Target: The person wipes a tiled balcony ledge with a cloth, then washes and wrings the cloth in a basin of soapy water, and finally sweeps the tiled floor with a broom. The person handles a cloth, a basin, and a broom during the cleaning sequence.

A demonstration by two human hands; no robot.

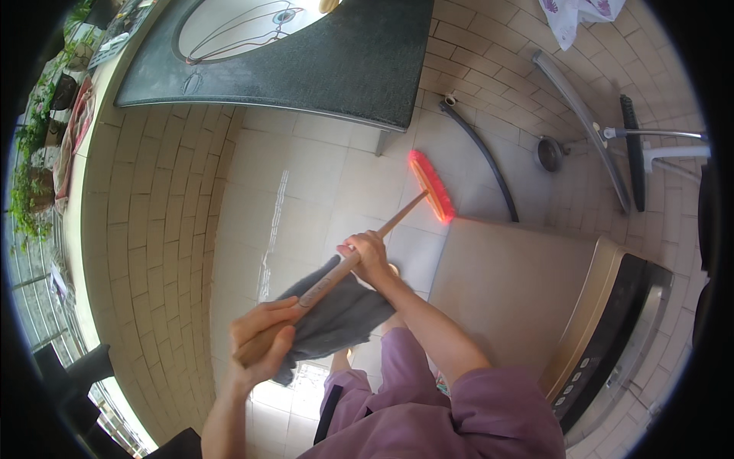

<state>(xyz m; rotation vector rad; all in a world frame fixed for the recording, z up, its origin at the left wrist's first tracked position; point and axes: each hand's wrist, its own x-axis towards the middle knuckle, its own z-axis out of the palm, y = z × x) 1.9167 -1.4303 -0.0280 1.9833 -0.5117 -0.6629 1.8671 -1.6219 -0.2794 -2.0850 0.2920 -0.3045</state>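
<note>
My left hand (261, 338) is closed around the upper end of a wooden broom handle (324, 287). Farther down, my right hand (367, 255) grips the same handle. At its far end, the broom head (431, 186) with red-pink bristles rests on the tiled floor, near the front corner of a washing machine. A dark gray cloth (344, 318) hangs beneath the handle between my hands; what holds it up is hidden.
A top-loading washing machine (510, 292) stands at the right. A dark stone washbasin counter (344, 74) is ahead, with a black hose (481, 149) and a floor squeegee (633, 155) to its right. A tiled wall (160, 229) bounds the left side, with potted plants (31, 195) beyond.
</note>
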